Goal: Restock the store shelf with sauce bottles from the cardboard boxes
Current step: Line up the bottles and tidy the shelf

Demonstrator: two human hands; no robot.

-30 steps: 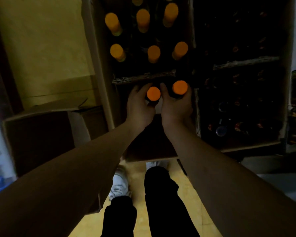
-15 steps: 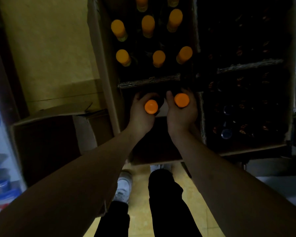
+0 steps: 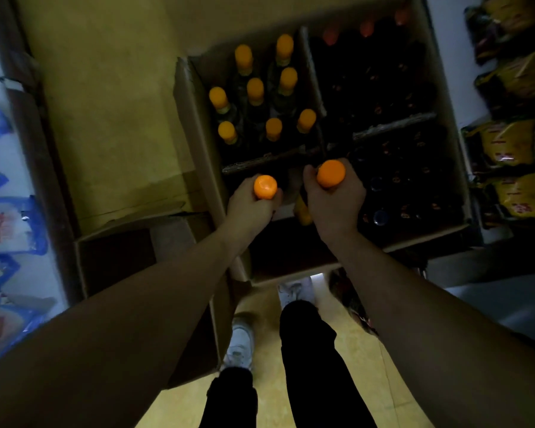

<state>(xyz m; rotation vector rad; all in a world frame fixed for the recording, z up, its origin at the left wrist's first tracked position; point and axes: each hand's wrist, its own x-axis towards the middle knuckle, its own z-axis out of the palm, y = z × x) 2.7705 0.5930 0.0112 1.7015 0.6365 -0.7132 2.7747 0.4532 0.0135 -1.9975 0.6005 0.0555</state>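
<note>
I look straight down into an open cardboard box [image 3: 195, 140] split by dividers. My left hand [image 3: 250, 208] grips a dark sauce bottle by its neck, its orange cap [image 3: 265, 186] showing above my fingers. My right hand [image 3: 334, 202] holds a second orange-capped bottle [image 3: 331, 173], raised slightly higher. Both bottles are above the near left compartment. Several more orange-capped bottles [image 3: 255, 91] stand upright in the far left compartment. The bottles' bodies are mostly hidden in the dark.
The box's right compartments [image 3: 405, 174] hold dark bottles with small caps. A second cardboard box [image 3: 118, 257] sits at the lower left with a flap open. Blue packets [image 3: 3, 223] hang at the left, yellow packets [image 3: 513, 143] at the right. My feet stand on the yellow floor [image 3: 371, 375].
Both hands have lifted their bottles up out of the near compartment and moved apart. My view has pulled back, showing more of the box and the side shelves.
</note>
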